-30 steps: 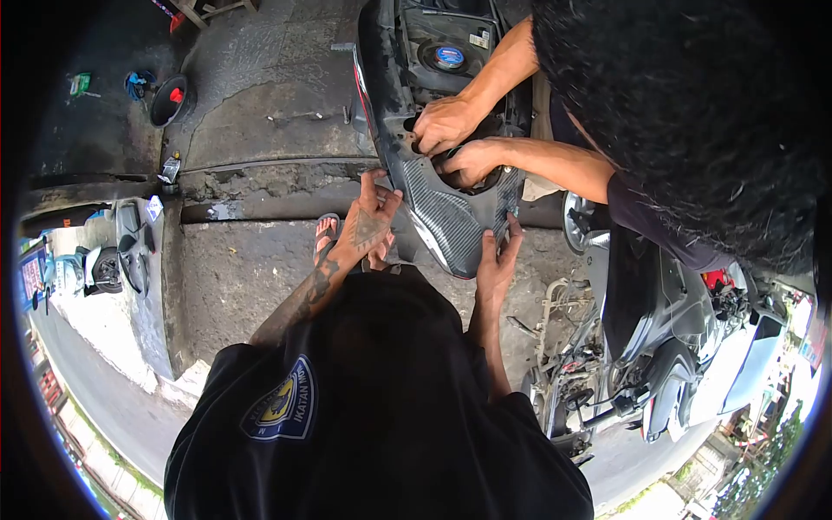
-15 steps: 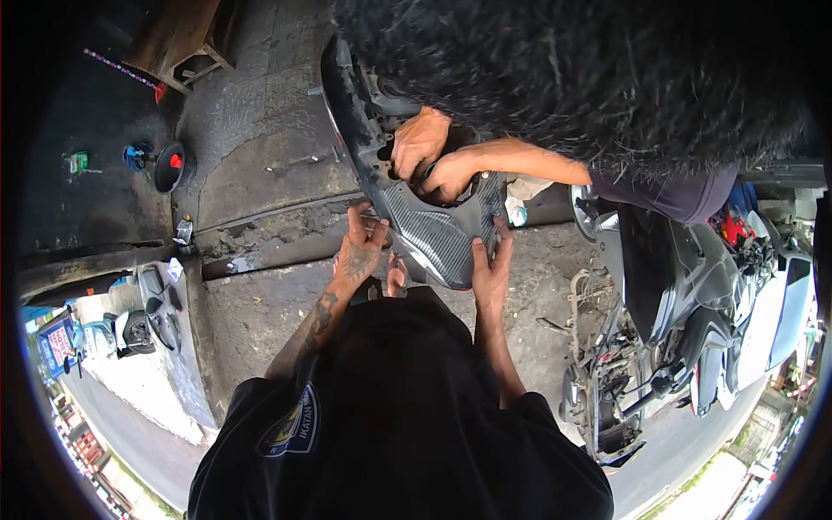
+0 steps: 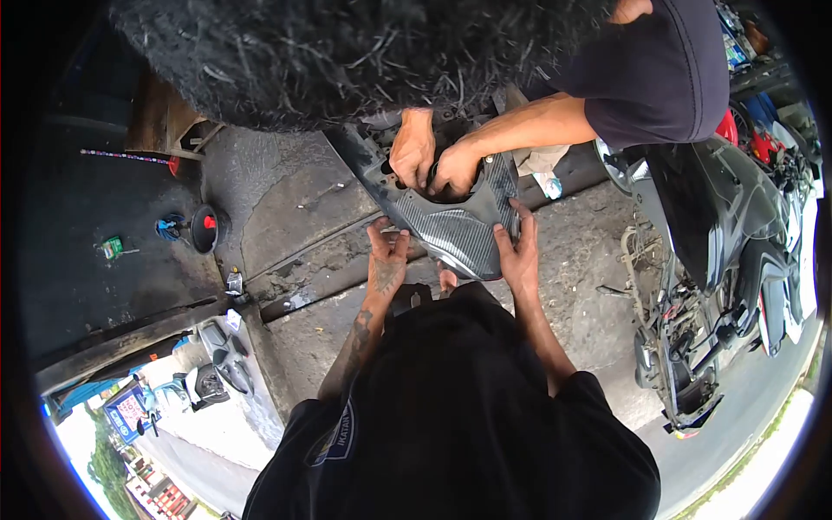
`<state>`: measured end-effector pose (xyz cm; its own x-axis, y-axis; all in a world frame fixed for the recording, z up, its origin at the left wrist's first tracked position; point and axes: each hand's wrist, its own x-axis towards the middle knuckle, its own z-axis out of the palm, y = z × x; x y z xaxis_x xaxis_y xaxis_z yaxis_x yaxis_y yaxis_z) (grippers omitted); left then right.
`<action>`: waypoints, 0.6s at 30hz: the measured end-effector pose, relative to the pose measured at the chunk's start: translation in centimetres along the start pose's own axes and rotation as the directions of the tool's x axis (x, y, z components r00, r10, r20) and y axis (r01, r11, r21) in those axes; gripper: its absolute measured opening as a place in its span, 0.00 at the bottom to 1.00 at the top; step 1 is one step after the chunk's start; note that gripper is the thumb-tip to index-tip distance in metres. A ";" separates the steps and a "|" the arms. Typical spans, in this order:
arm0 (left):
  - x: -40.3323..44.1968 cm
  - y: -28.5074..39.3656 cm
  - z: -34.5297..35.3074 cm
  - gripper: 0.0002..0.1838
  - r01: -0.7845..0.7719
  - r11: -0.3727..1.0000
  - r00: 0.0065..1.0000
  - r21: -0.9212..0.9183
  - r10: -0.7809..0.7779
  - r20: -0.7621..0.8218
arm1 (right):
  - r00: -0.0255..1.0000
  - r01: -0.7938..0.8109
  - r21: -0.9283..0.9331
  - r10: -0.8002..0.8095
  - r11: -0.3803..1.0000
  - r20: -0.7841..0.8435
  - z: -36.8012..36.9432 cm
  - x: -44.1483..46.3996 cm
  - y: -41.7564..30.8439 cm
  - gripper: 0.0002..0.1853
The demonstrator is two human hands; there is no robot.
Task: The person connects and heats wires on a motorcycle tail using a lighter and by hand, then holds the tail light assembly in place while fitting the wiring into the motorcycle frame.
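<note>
A dark motorcycle body panel with a carbon-weave pattern (image 3: 464, 236) is held tilted in front of my torso. My left hand (image 3: 387, 258), tattooed at the wrist, grips its left edge. On the near right corner, my right hand (image 3: 520, 253) has the thumb on top and fingers around the side. Facing me, a co-worker has a left hand (image 3: 457, 169) and a right hand (image 3: 412, 154) at the panel's opening; their fingertips are partly hidden inside. The co-worker's hair covers the panel's far end.
At the right stands a grey motorcycle (image 3: 693, 217) beside a stripped frame with exposed parts (image 3: 676, 347). On the left are a black bucket (image 3: 205, 230) and a wooden bench (image 3: 165, 117). A concrete ledge (image 3: 321, 269) crosses the floor. Another motorcycle (image 3: 208, 377) is parked outside.
The co-worker's head has moved left, covering more of the panel's far end. The view has shifted, so the surroundings sit further right. Both my hands keep hold of the panel.
</note>
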<state>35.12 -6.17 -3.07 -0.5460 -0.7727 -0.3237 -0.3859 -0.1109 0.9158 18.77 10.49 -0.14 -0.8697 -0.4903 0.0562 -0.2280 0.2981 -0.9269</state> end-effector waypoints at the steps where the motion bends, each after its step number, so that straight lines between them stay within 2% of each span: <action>1: -0.2 0.1 0.0 0.26 -0.019 1.000 1.000 -0.010 0.019 -0.001 | 1.000 -0.001 -0.009 0.001 1.000 0.007 -0.1 0.0 -0.2 0.26; 6: 0.2 -0.7 -0.2 0.28 -0.001 1.000 0.999 -0.001 0.001 0.037 | 0.998 0.053 -0.060 -0.054 0.997 -0.015 -0.1 0.0 0.0 0.24; 9: 0.2 -0.7 -0.1 0.27 0.010 0.999 1.000 0.045 -0.011 0.025 | 0.999 0.037 -0.034 -0.038 0.999 -0.019 0.0 0.0 -0.1 0.24; 11: 0.2 -0.8 -0.1 0.27 0.016 1.000 1.000 -0.009 -0.016 0.004 | 0.999 0.037 -0.022 -0.037 0.999 -0.019 -0.1 0.0 -0.2 0.25; 16: -0.2 0.2 -0.1 0.26 0.017 1.000 1.000 0.001 -0.017 0.013 | 0.999 0.051 -0.022 -0.051 0.998 -0.013 -0.1 0.0 -0.3 0.26; 18: -0.3 0.7 -0.2 0.26 0.034 0.999 0.999 0.008 -0.035 0.020 | 1.000 0.005 0.004 -0.005 1.000 -0.008 -0.1 -0.1 -0.5 0.26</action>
<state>35.18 -6.10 -2.33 -0.5471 -0.7558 -0.3598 -0.4105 -0.1324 0.9022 18.89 10.46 0.35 -0.8723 -0.4848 0.0637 -0.2303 0.2924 -0.9281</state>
